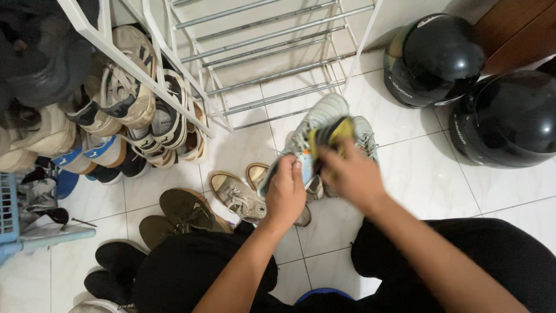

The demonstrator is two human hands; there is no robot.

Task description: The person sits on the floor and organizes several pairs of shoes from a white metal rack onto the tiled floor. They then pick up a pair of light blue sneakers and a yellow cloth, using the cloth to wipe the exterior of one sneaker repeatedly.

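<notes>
Seen from above, a seated person in black trousers held a pale grey sneaker (324, 119) over a white tiled floor (405, 179). The left hand (285, 194) was clenched around the sneaker's side near the heel. The right hand (350, 174) was blurred; it seemed to pinch a yellow cloth (339, 130) against the shoe, though its grip could not be told for certain. The sneaker looked light and soft in its upper, with a stiffer sole, so the heel and sole edge seemed the firmest places to hold; loose laces might snag. A second sneaker (365, 136) lay just beside it. Below the hands sat a tan canvas pair (237, 197), with olive shoes (185, 211) and black shoes (116, 266) further left. A white metal rack (272, 46) stood ahead, its bars close to the sneaker's toe. 2 black helmets (469, 87) sat to the right, leaving bare tile between as the open room.
</notes>
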